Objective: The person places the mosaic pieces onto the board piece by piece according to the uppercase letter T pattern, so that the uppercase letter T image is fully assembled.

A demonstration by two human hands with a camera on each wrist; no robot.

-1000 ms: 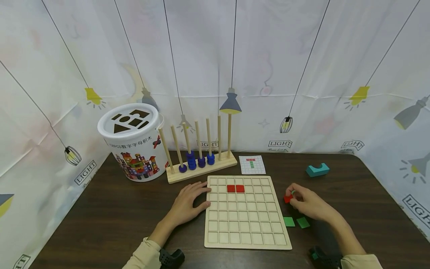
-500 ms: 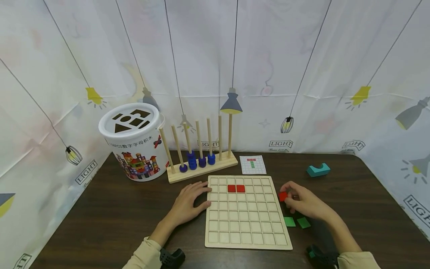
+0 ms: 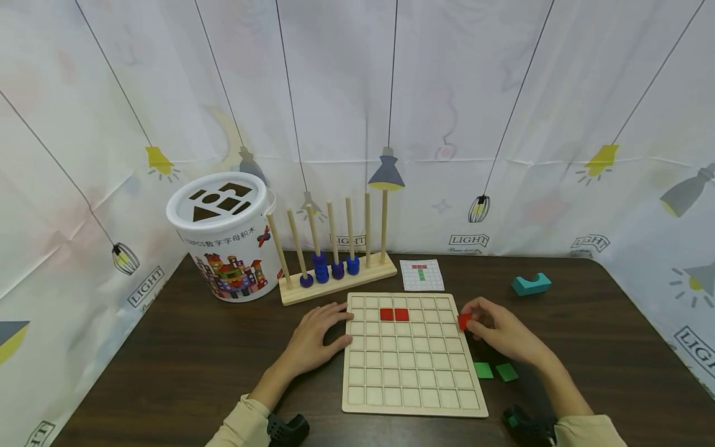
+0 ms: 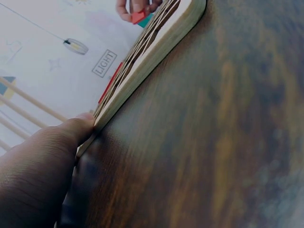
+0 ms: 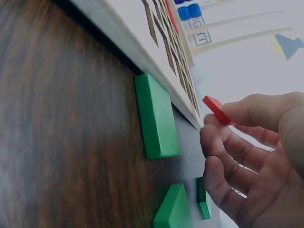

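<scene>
My right hand (image 3: 505,329) pinches a small red square tile (image 3: 464,321) between thumb and fingertips, at the right edge of the wooden grid board (image 3: 413,379). In the right wrist view the tile (image 5: 216,109) is tilted and held off the table. My left hand (image 3: 315,335) rests at the board's left edge, and its thumb (image 4: 71,130) touches the rim in the left wrist view. Two red tiles (image 3: 393,315) lie side by side in the grid's second row. Green tiles (image 3: 483,370) lie right of the board; another green piece (image 5: 204,199) shows in the right wrist view.
A printed pattern card (image 3: 422,275) lies behind the board. At the back left stand a peg rack (image 3: 341,282) with blue beads and a white bucket (image 3: 226,248) with a shape-sorter lid. A teal arch block (image 3: 531,285) lies at the back right.
My right hand has moved left with the red tile, from the table beside the board to the board's right edge. The left hand has stayed in place.
</scene>
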